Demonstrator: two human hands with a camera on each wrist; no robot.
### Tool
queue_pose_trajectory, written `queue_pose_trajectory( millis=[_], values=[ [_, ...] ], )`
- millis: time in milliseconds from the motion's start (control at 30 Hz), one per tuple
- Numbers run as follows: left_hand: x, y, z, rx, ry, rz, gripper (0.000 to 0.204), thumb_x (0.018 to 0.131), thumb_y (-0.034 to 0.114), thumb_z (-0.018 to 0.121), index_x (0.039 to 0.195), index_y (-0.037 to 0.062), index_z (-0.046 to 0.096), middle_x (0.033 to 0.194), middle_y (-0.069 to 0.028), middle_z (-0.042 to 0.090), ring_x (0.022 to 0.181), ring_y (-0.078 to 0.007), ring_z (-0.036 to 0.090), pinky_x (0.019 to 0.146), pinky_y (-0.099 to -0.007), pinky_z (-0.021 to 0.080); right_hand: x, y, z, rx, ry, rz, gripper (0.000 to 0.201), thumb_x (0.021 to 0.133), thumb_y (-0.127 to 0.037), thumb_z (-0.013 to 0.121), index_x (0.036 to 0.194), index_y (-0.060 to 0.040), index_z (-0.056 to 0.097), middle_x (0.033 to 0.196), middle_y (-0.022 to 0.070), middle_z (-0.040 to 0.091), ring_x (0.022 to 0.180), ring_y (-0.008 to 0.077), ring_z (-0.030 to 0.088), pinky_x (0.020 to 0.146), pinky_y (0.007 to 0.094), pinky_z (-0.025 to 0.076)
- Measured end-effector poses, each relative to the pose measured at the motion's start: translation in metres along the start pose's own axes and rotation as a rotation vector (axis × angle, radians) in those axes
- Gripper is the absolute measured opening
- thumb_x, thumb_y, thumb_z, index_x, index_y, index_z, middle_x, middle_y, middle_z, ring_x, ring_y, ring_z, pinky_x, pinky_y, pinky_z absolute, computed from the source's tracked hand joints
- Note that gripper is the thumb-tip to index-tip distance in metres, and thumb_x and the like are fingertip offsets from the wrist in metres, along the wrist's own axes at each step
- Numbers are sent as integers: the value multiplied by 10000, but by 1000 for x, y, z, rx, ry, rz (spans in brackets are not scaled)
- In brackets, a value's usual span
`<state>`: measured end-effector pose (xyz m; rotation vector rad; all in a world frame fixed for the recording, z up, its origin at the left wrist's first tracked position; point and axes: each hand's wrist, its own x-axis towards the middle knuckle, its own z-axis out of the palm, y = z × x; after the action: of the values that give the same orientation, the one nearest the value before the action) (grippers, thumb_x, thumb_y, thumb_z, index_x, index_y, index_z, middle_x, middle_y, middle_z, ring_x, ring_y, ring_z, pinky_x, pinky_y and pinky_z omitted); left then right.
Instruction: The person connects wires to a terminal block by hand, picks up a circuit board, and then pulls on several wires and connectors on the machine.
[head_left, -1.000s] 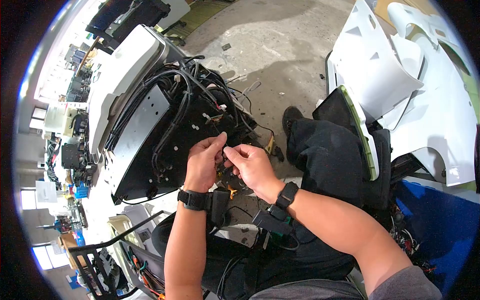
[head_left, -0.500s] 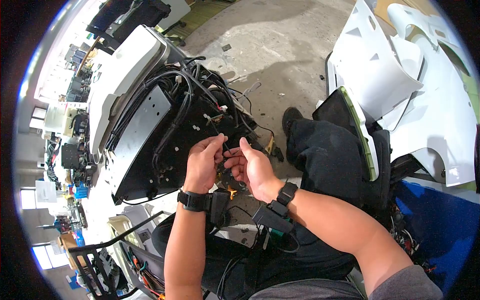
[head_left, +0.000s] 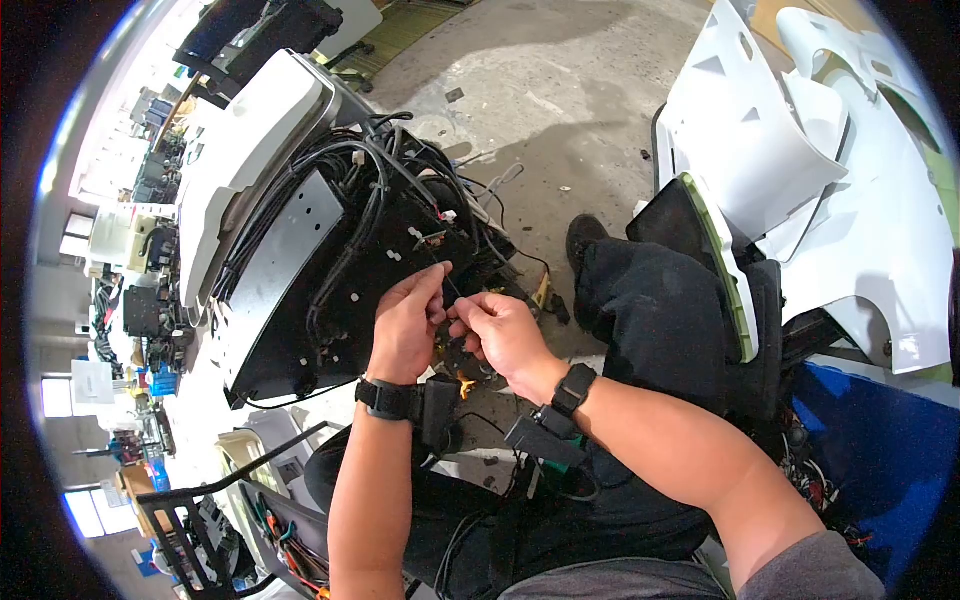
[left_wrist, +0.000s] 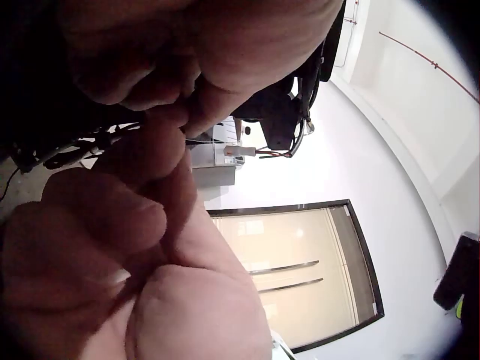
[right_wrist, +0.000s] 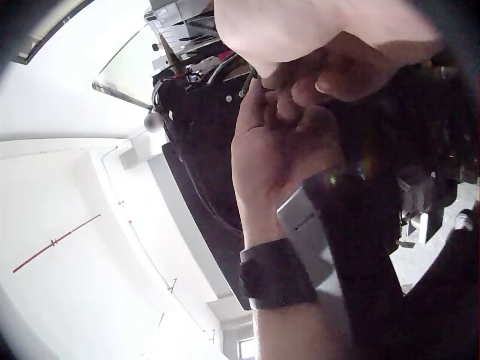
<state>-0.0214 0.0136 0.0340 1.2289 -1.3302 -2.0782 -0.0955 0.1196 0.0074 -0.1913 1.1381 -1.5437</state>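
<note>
In the head view a thin dark cable (head_left: 453, 287) runs between the two hands, in front of a black panel (head_left: 275, 330). My left hand (head_left: 408, 315) pinches it between thumb and forefinger, near its upper stretch. On the right, my right hand (head_left: 510, 335) pinches the cable a little lower, thumb against curled fingers. A small circuit board (head_left: 430, 239) sits just beyond the left fingertips, against the panel. In the left wrist view the fingertips of both hands nearly meet, and the fingers hide most of the cable.
A thick bundle of black cables (head_left: 375, 165) lies over the panel's upper edge, beside a white casing (head_left: 250, 135). White shell parts (head_left: 735, 130) stand at the right, above a blue bin (head_left: 880, 440). An orange piece (head_left: 465, 384) lies below the hands.
My right hand's thumb lifted off and its fingers spread half a second ago; now thumb and fingers are together on the cable again. My left hand has stayed almost in place.
</note>
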Motion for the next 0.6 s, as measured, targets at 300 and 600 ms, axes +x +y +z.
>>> queue_pose_trajectory(
  millis=[300,600],
  values=[
    [10,0,-1,-231,1,16,229,860,152,561,1015,-14,588,696,29,445,608,-68,387,535,-200,326,6,8,2,-137,97,-117,217,879,-197,528,836,-4,616,661,44,622,512,86,516,486,238,417],
    [19,0,-5,-457,-52,-63,242,860,184,551,1000,-13,575,713,19,460,616,-74,399,535,-201,337,5,5,-1,-148,44,-74,212,901,-219,508,890,-34,609,714,1,597,562,57,474,507,200,390]
  ],
)
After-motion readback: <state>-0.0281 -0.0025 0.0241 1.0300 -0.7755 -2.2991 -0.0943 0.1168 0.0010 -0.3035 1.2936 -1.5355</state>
